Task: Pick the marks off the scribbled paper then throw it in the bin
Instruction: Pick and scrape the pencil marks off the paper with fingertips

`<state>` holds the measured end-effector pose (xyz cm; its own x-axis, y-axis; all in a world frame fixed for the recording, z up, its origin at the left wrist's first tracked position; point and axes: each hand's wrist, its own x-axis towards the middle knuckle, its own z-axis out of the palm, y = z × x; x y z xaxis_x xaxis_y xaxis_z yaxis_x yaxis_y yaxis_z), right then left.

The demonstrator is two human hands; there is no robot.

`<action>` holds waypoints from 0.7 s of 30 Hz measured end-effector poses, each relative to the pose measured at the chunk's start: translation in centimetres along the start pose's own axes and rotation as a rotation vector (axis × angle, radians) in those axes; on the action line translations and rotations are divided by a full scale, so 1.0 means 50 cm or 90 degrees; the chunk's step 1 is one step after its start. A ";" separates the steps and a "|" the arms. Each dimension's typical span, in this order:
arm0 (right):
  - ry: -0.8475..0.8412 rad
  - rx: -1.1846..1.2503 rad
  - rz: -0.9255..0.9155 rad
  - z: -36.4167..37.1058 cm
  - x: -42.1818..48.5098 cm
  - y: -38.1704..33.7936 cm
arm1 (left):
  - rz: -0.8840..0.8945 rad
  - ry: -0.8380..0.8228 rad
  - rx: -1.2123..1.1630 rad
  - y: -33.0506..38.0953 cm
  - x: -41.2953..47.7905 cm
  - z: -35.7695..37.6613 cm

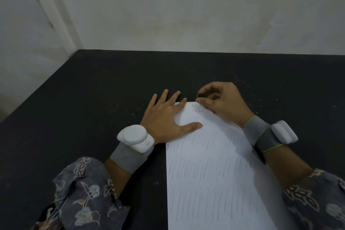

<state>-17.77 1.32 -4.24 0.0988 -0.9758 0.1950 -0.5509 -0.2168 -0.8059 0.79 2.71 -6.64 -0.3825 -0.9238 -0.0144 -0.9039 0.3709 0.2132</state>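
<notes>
A white sheet of paper [214, 164] covered in rows of faint pencil scribbles lies on the black table [93, 108], reaching from the near edge up to the middle. My left hand [166, 117] lies flat with fingers spread, pressing on the sheet's top left corner. My right hand [222, 101] hovers at the sheet's top edge with fingers curled. Between its thumb and fingertips it pinches a small dark thing [201, 96] that looks like an eraser, just above the topmost scribbles. No bin is in view.
Pale crumbs speckle the black tabletop around the paper. A light wall [186, 9] stands right behind the table's far edge, and the table's left edge runs diagonally at the left. Both wrists carry white devices on grey straps.
</notes>
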 end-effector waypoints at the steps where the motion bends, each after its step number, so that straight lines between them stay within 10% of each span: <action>1: -0.002 -0.024 -0.011 0.001 0.000 0.000 | 0.002 -0.001 0.000 0.000 0.000 0.000; 21: -0.076 -0.281 -0.193 0.026 0.005 -0.023 | 0.010 0.031 -0.021 -0.002 -0.001 0.009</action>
<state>-16.05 1.30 -4.01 0.3867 -0.8732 0.2968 -0.7759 -0.4820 -0.4071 0.83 2.77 -7.12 -0.3863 -0.9217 0.0361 -0.8908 0.3830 0.2446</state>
